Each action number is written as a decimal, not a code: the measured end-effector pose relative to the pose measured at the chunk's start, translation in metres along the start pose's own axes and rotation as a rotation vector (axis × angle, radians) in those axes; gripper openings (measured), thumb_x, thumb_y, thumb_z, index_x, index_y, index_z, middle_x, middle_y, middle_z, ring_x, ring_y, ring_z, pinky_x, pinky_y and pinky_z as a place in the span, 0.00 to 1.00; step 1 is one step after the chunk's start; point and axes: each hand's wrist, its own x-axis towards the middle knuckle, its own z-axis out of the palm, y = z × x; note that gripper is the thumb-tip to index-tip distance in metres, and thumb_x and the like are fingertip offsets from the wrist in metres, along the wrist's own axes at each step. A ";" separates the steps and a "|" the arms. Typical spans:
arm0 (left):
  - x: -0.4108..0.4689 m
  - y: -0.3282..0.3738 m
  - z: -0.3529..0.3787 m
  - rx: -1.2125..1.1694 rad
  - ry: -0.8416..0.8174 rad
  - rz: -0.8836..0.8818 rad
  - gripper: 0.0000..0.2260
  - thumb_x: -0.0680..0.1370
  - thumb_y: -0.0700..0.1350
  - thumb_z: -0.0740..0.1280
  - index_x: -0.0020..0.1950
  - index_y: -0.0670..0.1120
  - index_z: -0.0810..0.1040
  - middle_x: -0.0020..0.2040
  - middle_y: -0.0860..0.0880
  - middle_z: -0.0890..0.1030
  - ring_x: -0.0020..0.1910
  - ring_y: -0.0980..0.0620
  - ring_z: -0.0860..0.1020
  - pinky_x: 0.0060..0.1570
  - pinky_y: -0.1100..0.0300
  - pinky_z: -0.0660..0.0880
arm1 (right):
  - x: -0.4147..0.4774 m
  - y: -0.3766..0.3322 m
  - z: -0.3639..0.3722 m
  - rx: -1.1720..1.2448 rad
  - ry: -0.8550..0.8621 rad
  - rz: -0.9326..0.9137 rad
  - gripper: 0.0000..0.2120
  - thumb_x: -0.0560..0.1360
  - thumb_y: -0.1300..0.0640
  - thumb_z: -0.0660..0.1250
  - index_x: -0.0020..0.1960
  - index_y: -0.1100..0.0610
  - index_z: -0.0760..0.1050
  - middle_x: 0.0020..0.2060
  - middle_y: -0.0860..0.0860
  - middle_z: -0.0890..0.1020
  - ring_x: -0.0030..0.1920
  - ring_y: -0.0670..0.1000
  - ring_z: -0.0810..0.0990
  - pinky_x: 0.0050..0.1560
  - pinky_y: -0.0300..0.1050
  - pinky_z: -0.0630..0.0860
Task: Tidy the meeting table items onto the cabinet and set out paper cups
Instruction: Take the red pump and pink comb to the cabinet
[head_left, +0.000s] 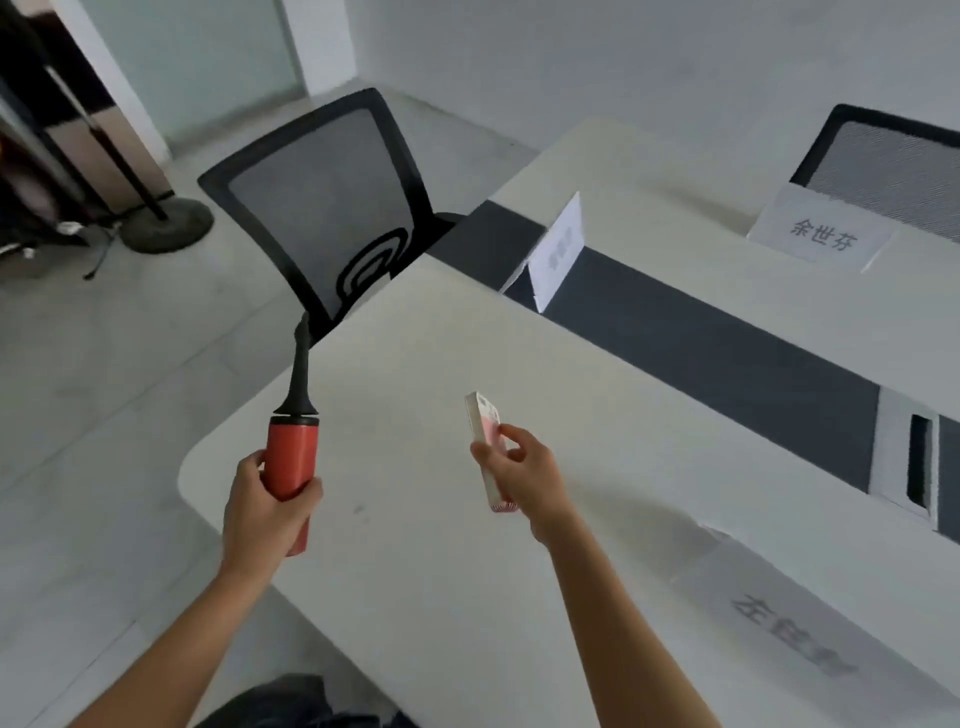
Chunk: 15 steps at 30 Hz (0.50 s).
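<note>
Our left hand (265, 512) was wrapped around the lower part of a red hand pump (291, 462), fingers curled shut on its barrel and the thumb pressed along the near side; the barrel rose out of the top of our fist, and its black tapered nozzle (300, 374) pointed up and away, its tip reaching in front of the back of a chair. Our right hand (519, 475) was closed on a small pink and white carton (491, 452), held edge-on: our thumb lay on the side facing us and the other fingers pinched it from behind, so that the top of the carton stood clear above our fingertips and its striped lower end stuck out below our palm. Both things were lifted off the surface, the pump over the rounded near corner of the white meeting table (441, 545) and the carton over the tabletop further in, the two well apart. Beyond our hands, a dark strip (701, 332) ran along the middle of the table, with a light cable box (906, 462) set into it at the right. A folded white name card (558, 254) stood on that strip, another name card (821, 234) stood on the far side in front of a second mesh chair (893, 161), and a third, blurred name card (789, 629) lay near our right forearm. The black mesh chair (322, 208) was tucked against the table's end.
</note>
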 end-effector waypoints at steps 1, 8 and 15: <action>0.003 -0.010 -0.012 -0.002 0.030 -0.018 0.18 0.70 0.39 0.71 0.57 0.41 0.69 0.45 0.43 0.76 0.40 0.41 0.76 0.40 0.55 0.69 | -0.003 0.005 0.019 0.012 -0.018 0.023 0.23 0.71 0.52 0.68 0.65 0.54 0.68 0.45 0.51 0.76 0.37 0.44 0.75 0.31 0.36 0.70; 0.010 -0.082 -0.110 -0.059 0.217 -0.090 0.14 0.69 0.39 0.72 0.50 0.43 0.71 0.40 0.45 0.74 0.33 0.49 0.73 0.40 0.54 0.71 | -0.023 0.013 0.158 -0.195 -0.179 0.008 0.24 0.71 0.52 0.69 0.65 0.55 0.68 0.40 0.46 0.74 0.37 0.42 0.74 0.29 0.33 0.69; 0.016 -0.192 -0.228 -0.136 0.419 -0.290 0.17 0.70 0.42 0.72 0.55 0.40 0.72 0.46 0.42 0.74 0.38 0.46 0.74 0.40 0.56 0.69 | -0.049 0.005 0.318 -0.462 -0.297 -0.117 0.23 0.69 0.53 0.70 0.63 0.57 0.71 0.45 0.51 0.77 0.50 0.54 0.78 0.56 0.54 0.76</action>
